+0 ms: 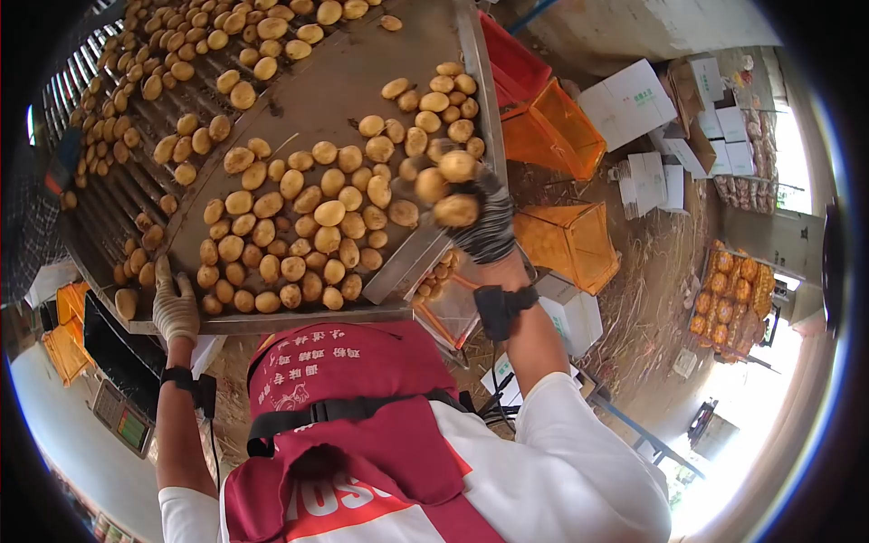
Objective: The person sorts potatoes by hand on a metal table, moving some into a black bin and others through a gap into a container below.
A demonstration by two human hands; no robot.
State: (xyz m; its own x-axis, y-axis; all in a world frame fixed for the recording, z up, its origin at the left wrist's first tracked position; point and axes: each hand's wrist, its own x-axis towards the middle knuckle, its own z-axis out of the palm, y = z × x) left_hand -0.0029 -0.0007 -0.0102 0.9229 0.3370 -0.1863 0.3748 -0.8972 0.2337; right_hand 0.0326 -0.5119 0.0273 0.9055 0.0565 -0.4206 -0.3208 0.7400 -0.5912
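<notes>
Potatoes (329, 214) lie spread over the metal sorting table (299, 100) in front of me, many of them grouped near its front edge. My right hand (484, 217), in a dark striped glove, holds a few potatoes (455, 210) above the table's right side; motion blurs them a little. Just below that hand is a metal chute (412, 267) at the table's corner, with more potatoes beneath it. My left hand (174, 306), in a pale glove, rests at the front left edge, its fingers stretched over the rim and a potato (126, 302) close by.
A roller conveyor (100, 204) carrying potatoes adjoins the table at the left. Orange crates (566, 240) and a red crate (511, 59) stand to the right, with white cartons (626, 104) beyond. Filled net bags (731, 290) are stacked farther right. A scale (122, 416) sits lower left.
</notes>
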